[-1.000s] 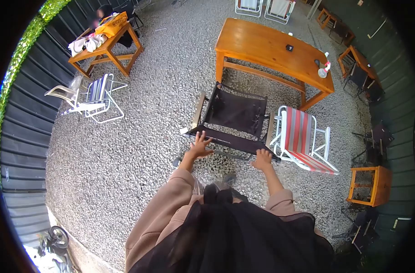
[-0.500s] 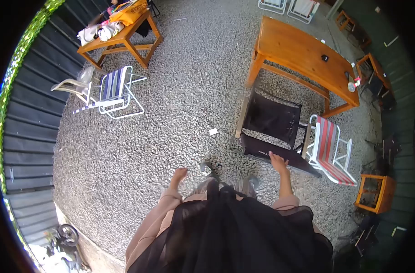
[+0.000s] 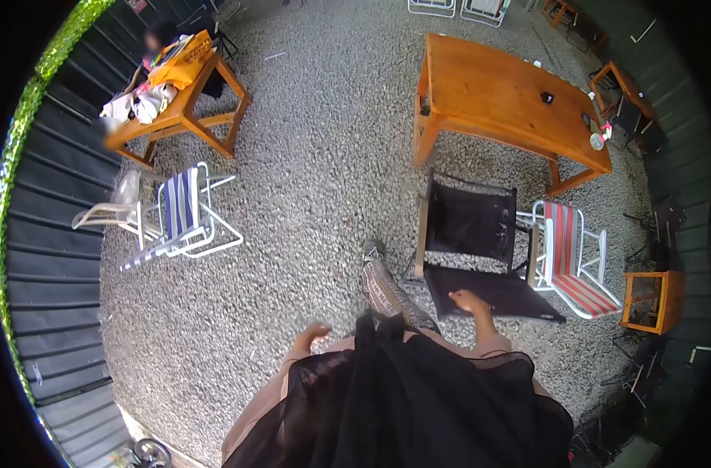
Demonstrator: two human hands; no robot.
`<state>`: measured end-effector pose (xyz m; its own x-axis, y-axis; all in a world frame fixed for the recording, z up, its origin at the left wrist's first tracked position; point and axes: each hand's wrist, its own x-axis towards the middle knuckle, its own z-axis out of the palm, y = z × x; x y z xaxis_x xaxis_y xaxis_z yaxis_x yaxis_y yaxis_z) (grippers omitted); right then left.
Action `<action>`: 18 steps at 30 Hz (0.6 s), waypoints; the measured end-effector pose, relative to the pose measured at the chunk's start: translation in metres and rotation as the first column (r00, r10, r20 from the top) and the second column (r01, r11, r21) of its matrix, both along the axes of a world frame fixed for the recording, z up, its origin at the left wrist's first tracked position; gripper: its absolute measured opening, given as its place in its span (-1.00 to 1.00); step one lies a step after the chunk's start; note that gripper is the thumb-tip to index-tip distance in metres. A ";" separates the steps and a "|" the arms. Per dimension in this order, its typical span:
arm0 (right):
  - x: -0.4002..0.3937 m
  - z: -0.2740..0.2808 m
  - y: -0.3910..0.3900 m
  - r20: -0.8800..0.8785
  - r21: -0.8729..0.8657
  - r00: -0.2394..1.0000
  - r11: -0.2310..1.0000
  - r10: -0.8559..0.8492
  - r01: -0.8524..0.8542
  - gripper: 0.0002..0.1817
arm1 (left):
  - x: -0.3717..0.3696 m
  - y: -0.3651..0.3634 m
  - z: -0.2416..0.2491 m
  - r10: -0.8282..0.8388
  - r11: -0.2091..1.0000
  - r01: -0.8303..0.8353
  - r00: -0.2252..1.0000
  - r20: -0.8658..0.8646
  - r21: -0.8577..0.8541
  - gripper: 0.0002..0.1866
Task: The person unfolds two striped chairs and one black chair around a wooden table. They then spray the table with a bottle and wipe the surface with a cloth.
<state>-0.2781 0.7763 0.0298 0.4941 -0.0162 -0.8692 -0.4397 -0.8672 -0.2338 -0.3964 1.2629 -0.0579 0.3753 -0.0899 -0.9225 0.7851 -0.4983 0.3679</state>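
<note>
My left hand [image 3: 313,336] hangs low over the gravel, its fingers loosely bent and apart, holding nothing. My right hand [image 3: 468,301] overlaps the dark backrest of a black folding chair [image 3: 472,222] in this view, fingers drawn in and nothing visible in them. That chair has wooden armrests and a fabric seat facing up. Right beside it stands a red-and-white striped folding chair [image 3: 562,242] with a white frame. One patterned trouser leg and shoe [image 3: 383,277] reach forward between my hands.
Ahead right is a long wooden table [image 3: 488,86] with small items on it. A blue-striped folding chair [image 3: 180,203] and a white plastic chair [image 3: 110,214] stand left. A person sits behind another wooden table [image 3: 176,117] bearing bags. Grey gravel [image 3: 309,203] covers the ground.
I have stepped forward; the tables and left chairs shift down or outward in view. One leg now swings ahead. My right hand's fingers have drawn in from a spread pose.
</note>
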 end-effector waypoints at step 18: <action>0.406 -0.044 0.087 0.368 0.217 0.921 0.975 -0.131 0.052 -0.72 | 0.553 0.041 -0.048 -0.088 0.996 0.080 0.882 0.464 0.038 -0.62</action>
<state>0.1283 0.8632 -0.0147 0.7904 0.0766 -0.6078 -0.3594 -0.7454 -0.5614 0.1561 1.3036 -0.1054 0.7530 -0.1255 -0.6460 0.4812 -0.5645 0.6707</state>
